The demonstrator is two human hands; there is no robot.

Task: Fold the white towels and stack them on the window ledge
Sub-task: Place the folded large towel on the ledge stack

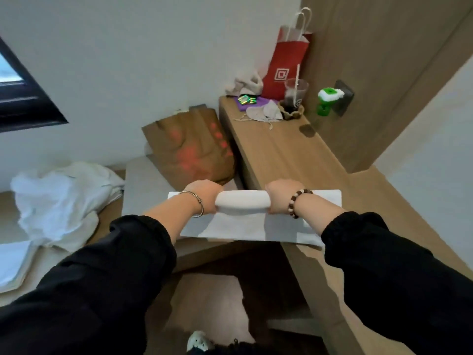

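The left hand (203, 197) and the right hand (279, 196) both grip one white towel (242, 201); the hands are apart, side by side, with a fat rolled-over part of the towel between them; the fingers curl over the far side, so most of them are hidden. The rest of the towel lies flat under the hands, on the near end of a long wood desk (281, 155); its left part goes out past the desk's edge.

A thin bangle (195, 204) sits on the left wrist; a ring of beads (297, 202) sits on the right wrist; both arms wear black sleeves (102, 278).

Well to the left, a heap (58, 201) of crumpled white cloth lies on a low top, below a dark window (25, 103); one more white cloth (12, 262) lies flat at the left edge of the view. A brown bag (189, 147) stands between the heap and the desk, against the white wall.

At the far end of the desk stand a red bag (289, 65) and a cup (294, 96) with a straw; a beige cloth (245, 83) lies just beside the red bag. A green thing (327, 98) sticks out from a socket on the wood wall. A shoe (199, 342) shows on the floor at the bottom.
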